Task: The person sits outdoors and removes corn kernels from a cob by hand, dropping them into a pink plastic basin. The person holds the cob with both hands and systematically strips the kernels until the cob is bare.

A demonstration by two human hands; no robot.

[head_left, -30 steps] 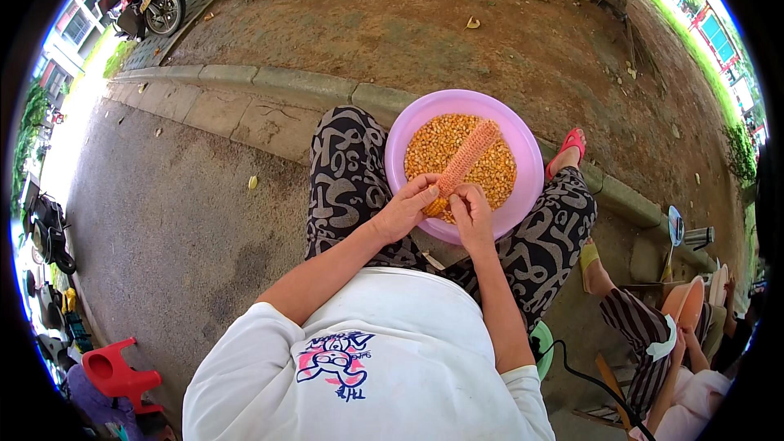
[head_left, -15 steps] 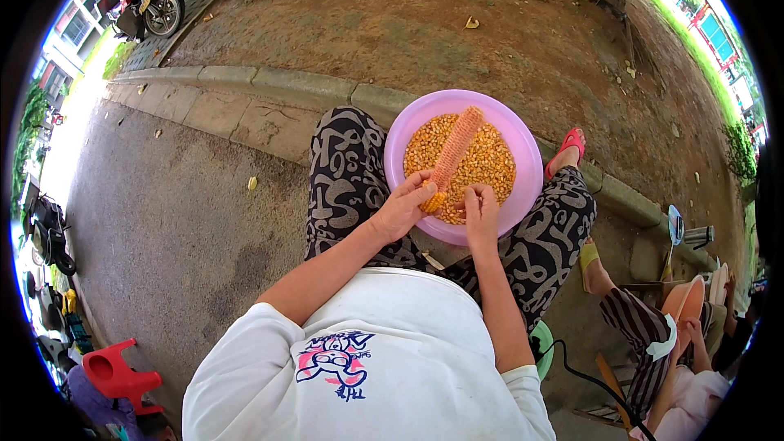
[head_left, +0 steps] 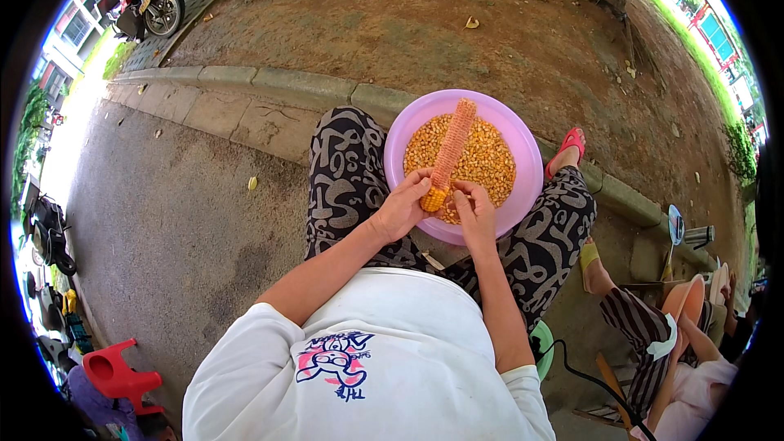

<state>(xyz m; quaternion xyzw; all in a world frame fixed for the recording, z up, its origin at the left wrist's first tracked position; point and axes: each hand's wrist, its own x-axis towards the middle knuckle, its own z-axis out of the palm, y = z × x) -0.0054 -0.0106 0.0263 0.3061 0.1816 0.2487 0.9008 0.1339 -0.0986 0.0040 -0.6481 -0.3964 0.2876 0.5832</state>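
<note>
Outdoors, above rough grey asphalt, the left hand grips a long pinkish corncob; whether the right hand grips is unclear.

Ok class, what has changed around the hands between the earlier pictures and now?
The corn cob's far end has swung left and away from the person. The right hand drew off the cob, then came back close to its near end. The left hand kept its hold; the pink basin stayed put.
</note>
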